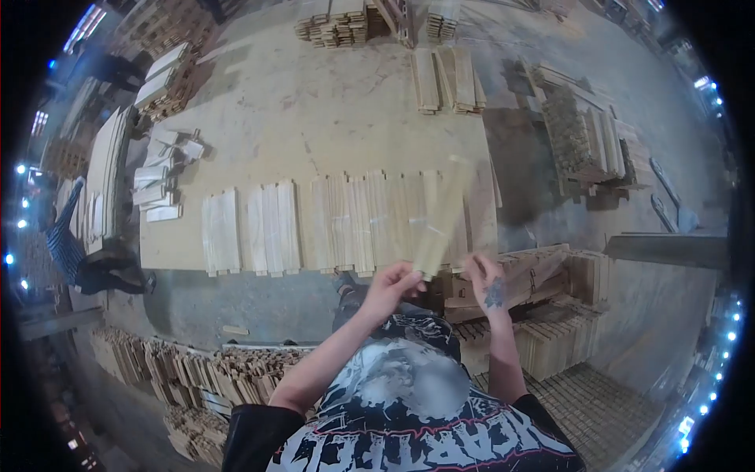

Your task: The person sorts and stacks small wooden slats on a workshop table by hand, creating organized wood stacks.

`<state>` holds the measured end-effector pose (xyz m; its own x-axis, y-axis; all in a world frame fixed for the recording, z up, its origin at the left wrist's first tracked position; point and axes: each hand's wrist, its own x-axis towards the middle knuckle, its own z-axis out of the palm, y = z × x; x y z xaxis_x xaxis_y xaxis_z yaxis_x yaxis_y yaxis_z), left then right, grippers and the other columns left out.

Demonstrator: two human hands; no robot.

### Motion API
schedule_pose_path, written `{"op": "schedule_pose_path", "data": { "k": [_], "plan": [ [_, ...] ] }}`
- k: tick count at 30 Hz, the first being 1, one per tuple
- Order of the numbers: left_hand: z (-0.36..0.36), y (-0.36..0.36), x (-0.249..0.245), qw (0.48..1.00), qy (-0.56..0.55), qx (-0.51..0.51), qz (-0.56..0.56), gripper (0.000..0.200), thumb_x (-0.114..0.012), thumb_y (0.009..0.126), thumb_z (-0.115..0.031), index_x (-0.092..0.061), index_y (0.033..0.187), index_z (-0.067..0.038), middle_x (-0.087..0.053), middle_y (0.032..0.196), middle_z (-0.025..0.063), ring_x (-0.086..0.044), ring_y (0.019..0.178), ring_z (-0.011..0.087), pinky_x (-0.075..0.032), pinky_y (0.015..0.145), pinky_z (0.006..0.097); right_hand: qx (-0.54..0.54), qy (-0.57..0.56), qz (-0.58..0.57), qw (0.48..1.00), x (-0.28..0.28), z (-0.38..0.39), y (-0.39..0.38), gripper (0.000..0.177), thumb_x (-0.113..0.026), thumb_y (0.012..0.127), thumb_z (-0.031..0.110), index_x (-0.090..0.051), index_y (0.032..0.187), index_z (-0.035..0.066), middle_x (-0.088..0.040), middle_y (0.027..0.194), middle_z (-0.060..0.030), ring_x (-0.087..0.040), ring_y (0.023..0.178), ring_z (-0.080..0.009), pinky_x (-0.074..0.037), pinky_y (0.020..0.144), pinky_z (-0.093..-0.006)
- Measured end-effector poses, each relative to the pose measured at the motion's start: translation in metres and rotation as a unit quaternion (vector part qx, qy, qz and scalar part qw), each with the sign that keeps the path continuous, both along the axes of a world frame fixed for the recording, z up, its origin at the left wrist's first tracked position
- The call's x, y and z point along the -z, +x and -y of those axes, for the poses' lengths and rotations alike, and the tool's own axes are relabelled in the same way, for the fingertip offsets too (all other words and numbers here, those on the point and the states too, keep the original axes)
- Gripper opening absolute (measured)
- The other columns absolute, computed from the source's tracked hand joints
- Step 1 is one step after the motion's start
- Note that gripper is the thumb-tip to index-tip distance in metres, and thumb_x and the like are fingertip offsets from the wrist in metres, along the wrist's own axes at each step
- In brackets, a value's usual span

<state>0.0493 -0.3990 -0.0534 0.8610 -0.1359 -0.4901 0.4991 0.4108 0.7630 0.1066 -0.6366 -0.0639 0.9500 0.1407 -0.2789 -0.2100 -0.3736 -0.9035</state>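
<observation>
The left hand (391, 287) had its grip closed on the lower end of a thin wooden slat (442, 216), which stood tilted in the air above rows of slats (314, 224) laid on the floor (314, 102). The right hand (489, 285) hovered just beside it, grip wide and holding nothing, over a stack of boards (550, 271)

Dim, hazy fisheye, motion-blurred centre
</observation>
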Motion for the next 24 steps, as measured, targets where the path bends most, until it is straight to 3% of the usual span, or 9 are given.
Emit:
{"op": "schedule_pose_path", "data": {
  "k": [1,4,5,8,10,14,15,21,24],
  "plan": [
    [0.013,0.003,0.002,1.000,0.004,0.024,0.004,0.013,-0.063,0.103,-0.017,-0.066,0.103,-0.005,-0.071,0.087,0.0019,-0.061,0.076,0.0081,-0.050,0.071,0.0233,0.002,0.098,0.011,0.995,-0.006,-0.009,0.002,0.030,-0.063,0.103,0.025,-0.064,0.120,0.000,-0.070,0.092,-0.0060,-0.066,0.083,-0.0107,-0.052,0.075,-0.0285],
    [0.041,0.011,0.009,0.994,0.016,0.098,0.055,0.018,-0.063,0.104,-0.019,-0.067,0.111,-0.003,-0.072,0.091,0.0026,-0.065,0.081,0.0093,-0.052,0.076,0.0249,0.023,0.080,-0.028,0.996,-0.033,-0.021,0.016,0.033,-0.062,0.103,0.020,-0.060,0.128,-0.001,-0.067,0.106,-0.0054,-0.061,0.095,-0.0084,-0.050,0.081,-0.0273],
    [0.042,0.009,0.011,0.991,0.053,0.104,0.067,0.019,-0.063,0.104,-0.019,-0.067,0.113,-0.002,-0.072,0.092,0.0028,-0.065,0.083,0.0098,-0.053,0.077,0.0251,0.001,0.053,-0.016,0.998,-0.031,-0.012,0.024,0.038,-0.061,0.103,0.018,-0.057,0.135,-0.002,-0.068,0.113,-0.0095,-0.061,0.101,-0.0113,-0.050,0.089,-0.0285],
    [0.032,0.000,0.014,0.980,0.149,0.108,0.073,0.022,-0.063,0.104,-0.018,-0.066,0.116,0.000,-0.072,0.094,0.0037,-0.067,0.088,0.0110,-0.054,0.080,0.0263,-0.008,-0.056,0.077,0.995,0.009,0.021,0.043,0.046,-0.060,0.103,0.016,-0.051,0.145,-0.003,-0.068,0.122,-0.0142,-0.062,0.107,-0.0170,-0.049,0.096,-0.0310],
    [0.009,-0.014,0.020,0.976,0.193,0.097,0.040,0.024,-0.063,0.103,-0.018,-0.066,0.117,0.001,-0.072,0.095,0.0044,-0.068,0.090,0.0116,-0.055,0.083,0.0277,-0.024,-0.053,0.108,0.992,0.034,0.042,0.058,0.050,-0.059,0.103,0.015,-0.048,0.148,-0.003,-0.066,0.128,-0.0172,-0.061,0.112,-0.0192,-0.048,0.099,-0.0329],
    [-0.052,-0.058,0.042,0.969,0.243,-0.038,-0.027,0.022,-0.063,0.102,-0.018,-0.069,0.111,0.001,-0.073,0.094,0.0056,-0.067,0.085,0.0116,-0.055,0.078,0.0288,-0.030,-0.089,0.134,0.987,0.076,0.062,0.072,0.052,-0.062,0.100,0.015,-0.050,0.148,-0.001,-0.066,0.121,-0.0185,-0.063,0.111,-0.0247,-0.049,0.099,-0.0350],
    [-0.069,-0.070,0.045,0.964,0.251,-0.079,-0.041,0.021,-0.063,0.102,-0.018,-0.070,0.109,0.001,-0.073,0.092,0.0053,-0.067,0.082,0.0115,-0.055,0.076,0.0284,-0.057,-0.260,0.078,0.961,0.039,0.050,0.073,0.053,-0.067,0.097,0.016,-0.054,0.147,0.003,-0.063,0.111,-0.0159,-0.064,0.102,-0.0266,-0.050,0.094,-0.0355],
    [-0.181,-0.119,0.052,0.892,0.314,-0.307,-0.105,0.019,-0.064,0.100,-0.019,-0.072,0.100,-0.002,-0.072,0.085,0.0046,-0.061,0.070,0.0084,-0.050,0.062,0.0255,-0.001,-0.233,0.118,0.965,0.066,0.031,0.083,0.050,-0.075,0.091,0.014,-0.062,0.138,0.006,-0.057,0.113,-0.0132,-0.063,0.092,-0.0224,-0.054,0.085,-0.0342],
    [-0.245,-0.133,0.048,0.821,0.370,-0.423,-0.100,0.019,-0.064,0.099,-0.018,-0.071,0.096,-0.001,-0.070,0.080,0.0042,-0.061,0.070,0.0091,-0.048,0.062,0.0261,0.034,-0.210,0.109,0.971,0.065,0.015,0.081,0.049,-0.076,0.089,0.013,-0.063,0.136,0.005,-0.058,0.110,-0.0129,-0.063,0.093,-0.0215,-0.054,0.083,-0.0336]
  ]
}}
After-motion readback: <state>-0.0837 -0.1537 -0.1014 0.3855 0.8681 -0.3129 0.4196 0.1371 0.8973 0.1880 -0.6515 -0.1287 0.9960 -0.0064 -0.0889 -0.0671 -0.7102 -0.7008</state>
